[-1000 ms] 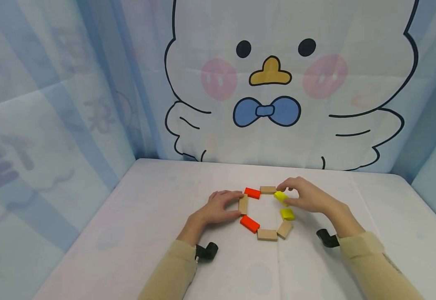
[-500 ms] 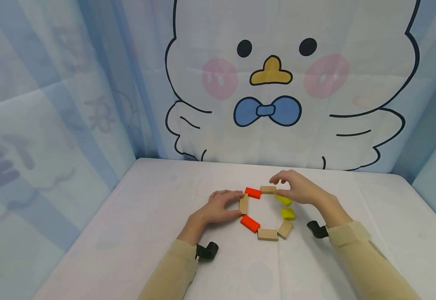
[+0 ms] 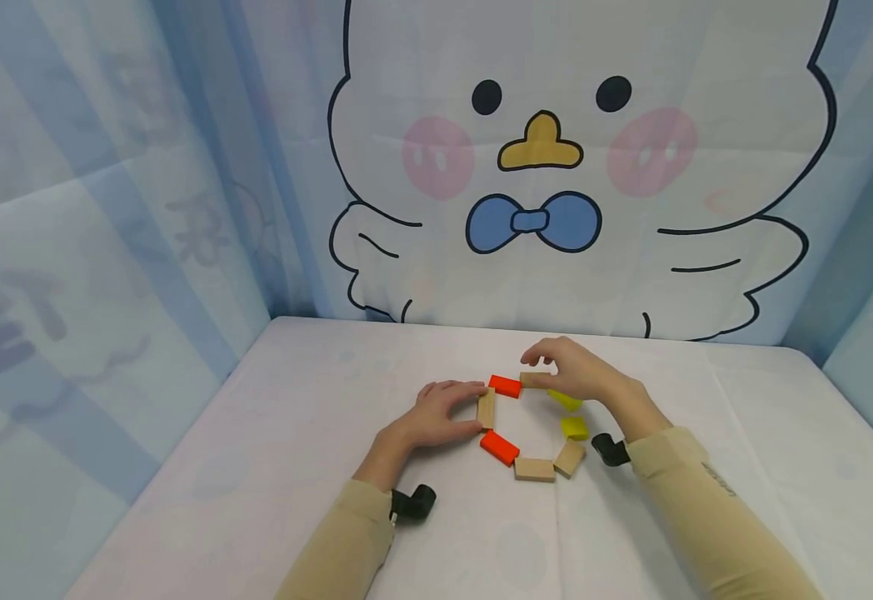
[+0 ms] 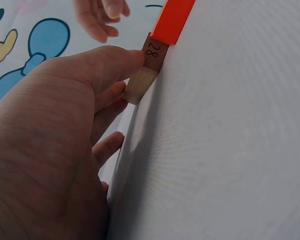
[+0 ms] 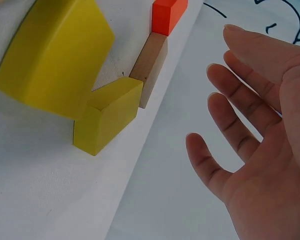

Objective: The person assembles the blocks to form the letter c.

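Note:
Small blocks lie on the table in a ring. My left hand point(image 3: 436, 414) is at the ring's left side, its thumb and fingers pinching a plain wooden block point(image 3: 486, 408); the left wrist view shows "28" on this wooden block point(image 4: 144, 75). My right hand point(image 3: 575, 371) hovers over the far right of the ring, fingers spread and holding nothing. It partly covers a far wooden block point(image 3: 532, 381) and a yellow block point(image 3: 566, 402). In the right wrist view, my right hand point(image 5: 262, 135) stands apart from the near yellow block point(image 5: 47, 60) and the farther yellow block point(image 5: 110, 117).
Red blocks sit at the ring's far left point(image 3: 505, 386) and near left. A wooden block point(image 3: 535, 470) lies at the near edge, another wooden block point(image 3: 570, 458) beside it, and a yellow block point(image 3: 575, 428) farther up. A cartoon curtain point(image 3: 541, 275) hangs behind the table point(image 3: 331, 375).
My right hand has lifted off the far yellow block and moved left and away, over the far wooden block. The left hand has stayed in place.

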The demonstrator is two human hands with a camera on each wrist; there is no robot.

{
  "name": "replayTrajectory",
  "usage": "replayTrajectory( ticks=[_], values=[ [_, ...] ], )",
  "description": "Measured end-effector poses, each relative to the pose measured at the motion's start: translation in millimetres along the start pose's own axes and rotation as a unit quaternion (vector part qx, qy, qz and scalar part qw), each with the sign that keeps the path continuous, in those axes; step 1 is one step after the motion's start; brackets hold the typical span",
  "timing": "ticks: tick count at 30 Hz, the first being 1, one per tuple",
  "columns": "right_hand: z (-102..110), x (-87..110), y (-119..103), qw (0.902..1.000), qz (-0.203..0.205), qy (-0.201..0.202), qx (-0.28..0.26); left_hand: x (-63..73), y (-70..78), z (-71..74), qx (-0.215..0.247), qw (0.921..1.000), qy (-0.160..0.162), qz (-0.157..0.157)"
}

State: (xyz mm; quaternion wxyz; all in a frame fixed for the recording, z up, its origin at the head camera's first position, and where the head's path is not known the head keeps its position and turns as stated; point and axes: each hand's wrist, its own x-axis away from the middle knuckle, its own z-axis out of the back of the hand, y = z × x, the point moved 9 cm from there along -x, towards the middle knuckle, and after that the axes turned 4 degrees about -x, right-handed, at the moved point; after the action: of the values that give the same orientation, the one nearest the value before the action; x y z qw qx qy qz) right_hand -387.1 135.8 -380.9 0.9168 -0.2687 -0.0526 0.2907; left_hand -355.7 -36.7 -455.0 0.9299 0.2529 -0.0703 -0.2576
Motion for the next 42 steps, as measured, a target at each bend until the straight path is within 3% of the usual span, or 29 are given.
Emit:
replayTrajectory(
  ticks=[8,16,28,42],
  values=[
    [-9,-11.1,-4,0.9997,0.007,-0.022,0.007,-0.1,-0.8,0.3,0.007,1.0000,0.003,-0.004],
    [-19,-20.0,-4,0.9988,-0.022,-0.043,0.003,0.3,1.2,1.3,0.007,0.9998,0.009,-0.016],
    [-32,-32.7,-6,0.9952,-0.056,-0.079,0.015,1.4,0.2,1.5,0.013,0.9999,0.006,-0.010],
    [-40,-37.9,-5,0.9933,-0.071,-0.078,0.046,0.1,-0.6,1.2,0.009,0.9998,0.007,-0.014]
  ],
)
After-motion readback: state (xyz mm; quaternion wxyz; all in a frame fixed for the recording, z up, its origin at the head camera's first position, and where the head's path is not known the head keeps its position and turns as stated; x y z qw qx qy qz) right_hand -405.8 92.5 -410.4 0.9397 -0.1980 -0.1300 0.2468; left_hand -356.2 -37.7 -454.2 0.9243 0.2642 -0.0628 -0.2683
